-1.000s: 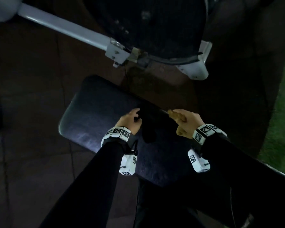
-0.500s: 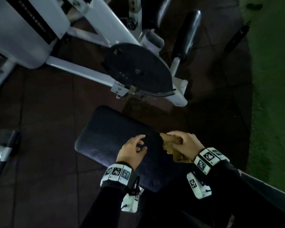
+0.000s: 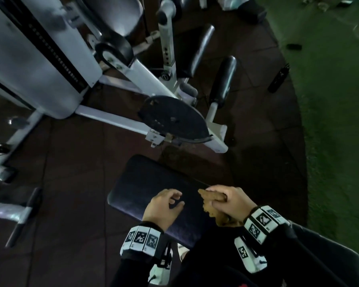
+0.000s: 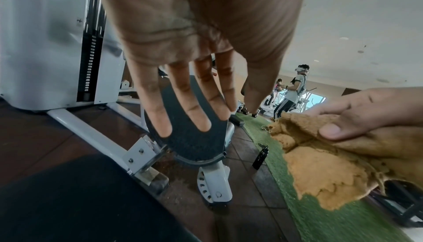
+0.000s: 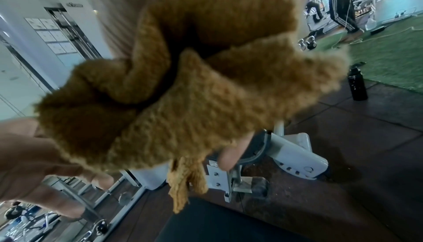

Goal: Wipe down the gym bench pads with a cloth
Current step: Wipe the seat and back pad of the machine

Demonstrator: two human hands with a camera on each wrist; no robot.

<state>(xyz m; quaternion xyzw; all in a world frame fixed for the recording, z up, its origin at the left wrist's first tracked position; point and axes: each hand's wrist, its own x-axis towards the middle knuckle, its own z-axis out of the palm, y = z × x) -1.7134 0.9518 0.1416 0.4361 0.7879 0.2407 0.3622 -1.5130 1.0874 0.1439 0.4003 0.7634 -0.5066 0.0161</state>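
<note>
Since the earlier frames the head camera is tilting up, so the bench pad (image 3: 153, 191) is sitting lower in the frame, and the left hand (image 3: 163, 208) is now lifted clear of the cloth (image 3: 212, 206) that both hands were working a second ago.

From the head view, the right hand (image 3: 229, 203) is gripping the tan cloth at lower centre-right, just over the right edge of the dark pad. The left hand is hovering over the pad's lower middle, its fingers loosely spread and holding nothing. A white gym machine (image 3: 50, 65) is filling the upper left, with a black footplate (image 3: 172, 119) just above the pad and green turf (image 3: 336, 121) running down the right side.

In the left wrist view, the left hand's fingers (image 4: 158, 104) are hanging straight and apart in the centre, empty. The cloth is bunching at the right edge under the right hand's thumb and fingers (a firm pinch, by the look of it). A black bottle (image 4: 259, 158) is standing on the floor near the turf, and another person (image 4: 291, 94) is standing far off at right of centre.

In the right wrist view, the crumpled cloth is filling the middle of the frame, with a fingertip curling round its lower edge; the pad is showing as a dark patch at the bottom.

As for progress, the cloth is being held off the pad, so no stroke is under way. Whether any of this pad is already wiped I cannot tell; the wiping probably is mostly ahead.
</note>
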